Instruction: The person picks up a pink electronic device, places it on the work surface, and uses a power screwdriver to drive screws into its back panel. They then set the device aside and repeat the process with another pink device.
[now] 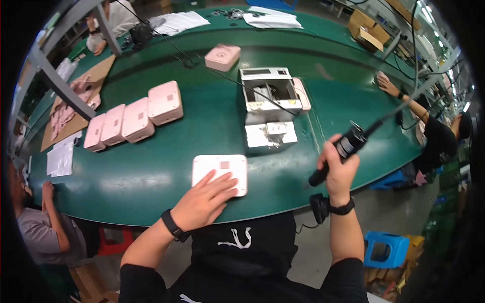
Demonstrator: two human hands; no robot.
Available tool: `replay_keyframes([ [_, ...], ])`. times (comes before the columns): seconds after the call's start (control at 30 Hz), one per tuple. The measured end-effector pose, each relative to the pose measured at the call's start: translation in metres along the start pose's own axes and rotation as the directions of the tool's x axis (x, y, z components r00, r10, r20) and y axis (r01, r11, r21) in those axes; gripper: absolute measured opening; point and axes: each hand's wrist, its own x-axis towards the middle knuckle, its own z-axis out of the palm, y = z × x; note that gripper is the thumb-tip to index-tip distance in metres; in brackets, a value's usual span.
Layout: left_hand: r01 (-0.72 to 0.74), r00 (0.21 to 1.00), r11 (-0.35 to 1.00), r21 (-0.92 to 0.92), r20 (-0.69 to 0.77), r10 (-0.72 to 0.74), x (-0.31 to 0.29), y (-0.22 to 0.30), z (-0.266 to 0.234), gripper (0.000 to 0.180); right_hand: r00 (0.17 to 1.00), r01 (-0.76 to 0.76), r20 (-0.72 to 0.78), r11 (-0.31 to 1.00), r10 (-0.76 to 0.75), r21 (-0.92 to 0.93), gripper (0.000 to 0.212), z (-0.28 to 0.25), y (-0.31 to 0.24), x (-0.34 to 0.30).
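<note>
The left grip [208, 200], extended and slightly spread, rests on the pale box [206, 165] near the front edge of the surface [280, 189]; the right grip [340, 169] curls around the black tool [348, 145], right of the box

I'm standing in what is looking like a factory assembly workshop. A long green tabletop [207, 116] is stretching past grey metal posts [65, 83], and matching pink casings [135, 121] are sitting on it in a row (their sameness is giving the place away). The nearest person's right hand [340, 169] is gripping a black handheld tool [349, 144] on a cable, while other people [437, 141] are occupying spots nearby. An open cardboard box [366, 33] is resting at the far side, a blue plastic stool [399, 247] is standing on the floor [313, 252], and bright strip lights [427, 15] are glowing overhead.
</note>
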Motion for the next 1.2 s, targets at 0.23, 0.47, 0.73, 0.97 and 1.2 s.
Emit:
replay_keyframes([
  [0.23, -0.088, 0.994, 0.995, 0.041, 0.074, 0.085, 0.038, 0.003, -0.014, 0.074, 0.979, 0.169, 0.074, 0.96, -0.189, 0.223, 0.015, 0.029, -0.03, 0.014],
  [0.47, 0.015, 0.998, 0.954, -0.298, 0.066, 0.005, 0.038, -0.025, 0.016, 0.077, 0.928, 0.27, 0.142, 0.885, -0.345, 0.38, 0.014, 0.087, -0.064, 0.039],
  [0.73, 0.095, 0.994, 0.918, -0.386, -0.019, -0.111, 0.03, -0.037, 0.01, 0.07, 0.933, 0.216, 0.246, 0.956, -0.262, 0.198, 0.015, 0.096, -0.057, 0.044],
  [0.97, 0.094, 0.993, 0.92, -0.381, -0.03, -0.114, 0.029, -0.038, 0.012, 0.069, 0.93, 0.175, 0.275, 0.951, -0.245, 0.255, 0.011, 0.085, -0.049, 0.03],
  [1.2, 0.069, 0.994, 0.927, -0.368, -0.054, -0.095, 0.03, -0.036, 0.013, 0.07, 0.944, 0.122, 0.278, 0.97, -0.178, 0.208, 0.013, 0.095, -0.031, 0.026],
])
